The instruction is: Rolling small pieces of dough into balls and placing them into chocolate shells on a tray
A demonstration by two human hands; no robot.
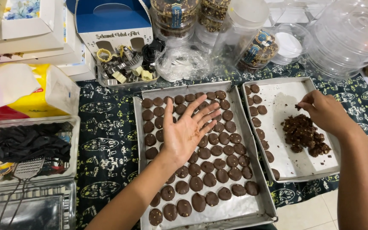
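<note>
- Two metal baking trays sit side by side on the bench (107,140), which is covered by a dark patterned cloth.
- Larger tray (252,149): packed with rows of small brown dough rounds (209,179). They look soft and unbaked, so I'd say they would dent easily and are best lifted from underneath.
- Smaller tray (297,170): lined with pale paper, a column of rounds down its left edge and a lump of dark chocolate dough (305,134) in the middle. It looks crumbly and sticky, light to pull off in small pinches.
- Left hand (186,132): released, fingers spread, palm up over the larger tray, holding nothing.
- Right hand (324,113): over the smaller tray, fingertips pinched on a small bit of dough (298,107) just above the lump.
- Behind the trays: clear plastic jars (350,38), a blue carton (113,23) and a tub of cookie cutters (124,70).
</note>
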